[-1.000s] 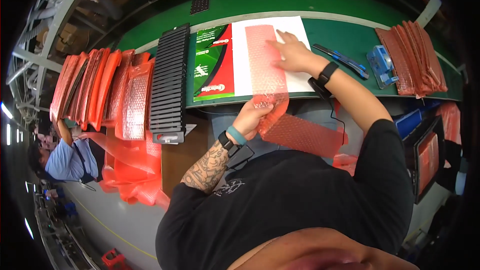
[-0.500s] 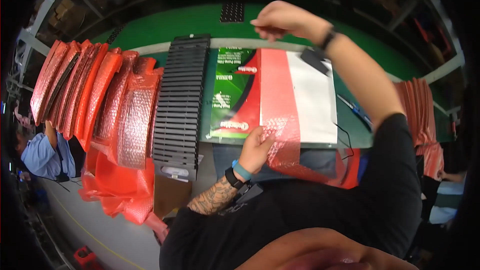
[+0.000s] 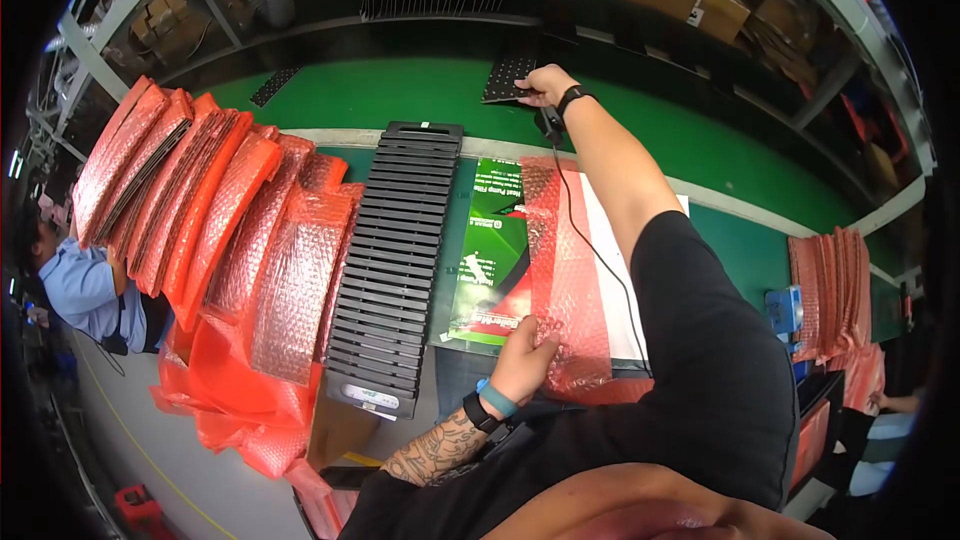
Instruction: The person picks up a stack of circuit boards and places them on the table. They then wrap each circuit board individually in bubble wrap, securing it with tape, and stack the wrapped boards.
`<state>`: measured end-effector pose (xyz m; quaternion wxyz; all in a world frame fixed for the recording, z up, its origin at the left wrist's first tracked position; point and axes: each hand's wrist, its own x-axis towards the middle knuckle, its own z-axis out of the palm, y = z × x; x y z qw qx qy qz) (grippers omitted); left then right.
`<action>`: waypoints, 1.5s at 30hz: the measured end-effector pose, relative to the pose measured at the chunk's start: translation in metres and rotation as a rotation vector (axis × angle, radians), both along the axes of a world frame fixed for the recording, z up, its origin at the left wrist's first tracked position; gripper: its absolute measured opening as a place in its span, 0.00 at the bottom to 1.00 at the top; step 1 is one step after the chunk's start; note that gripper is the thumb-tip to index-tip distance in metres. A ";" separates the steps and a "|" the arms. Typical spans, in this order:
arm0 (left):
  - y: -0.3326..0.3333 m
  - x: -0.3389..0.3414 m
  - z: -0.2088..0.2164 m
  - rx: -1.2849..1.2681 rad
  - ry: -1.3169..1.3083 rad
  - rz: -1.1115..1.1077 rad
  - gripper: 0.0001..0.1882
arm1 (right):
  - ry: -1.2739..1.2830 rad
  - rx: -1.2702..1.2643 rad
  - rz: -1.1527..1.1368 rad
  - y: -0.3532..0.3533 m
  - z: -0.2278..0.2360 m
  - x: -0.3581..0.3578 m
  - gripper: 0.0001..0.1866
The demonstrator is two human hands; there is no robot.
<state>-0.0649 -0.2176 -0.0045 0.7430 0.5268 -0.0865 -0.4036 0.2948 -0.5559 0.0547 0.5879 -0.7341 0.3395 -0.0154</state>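
Note:
A strip of red bubble wrap (image 3: 565, 270) lies across a green-and-red printed sheet (image 3: 485, 265) and a white sheet (image 3: 622, 315) on the table. My left hand (image 3: 522, 365) pinches the near end of the wrap at the table's front edge. Stretched out to the far side, my right hand (image 3: 548, 85) has its fingers closed at the right edge of a black dotted panel (image 3: 508, 80) on the green conveyor belt. From that wrist hangs a small black box (image 3: 549, 126) with a thin cable running toward me.
Left of the sheets stands a black slatted rack (image 3: 395, 260). Beyond it is a large stack of red bubble-wrap pouches (image 3: 215, 210); another stack (image 3: 830, 285) is at right. A second black panel (image 3: 275, 86) rides the belt (image 3: 400, 90). A person in blue (image 3: 85, 285) is at far left.
My right hand has reached from above the far table edge out over the belt to the black panel. My left hand stays at the wrap's near end. The whole view has shifted.

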 end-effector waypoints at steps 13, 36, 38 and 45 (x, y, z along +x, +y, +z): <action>-0.010 -0.010 0.031 -0.085 0.247 -0.020 0.11 | -0.315 0.196 0.161 0.038 0.136 -0.283 0.07; 0.008 -0.048 0.042 -0.261 0.407 -0.066 0.14 | -0.093 0.433 0.254 0.127 0.018 -0.460 0.09; 0.012 -0.046 0.046 -0.343 0.491 -0.098 0.15 | -0.075 0.411 0.255 0.127 0.016 -0.458 0.08; 0.005 -0.052 0.022 -0.244 0.213 -0.101 0.15 | 0.086 0.308 0.303 0.128 0.022 -0.447 0.11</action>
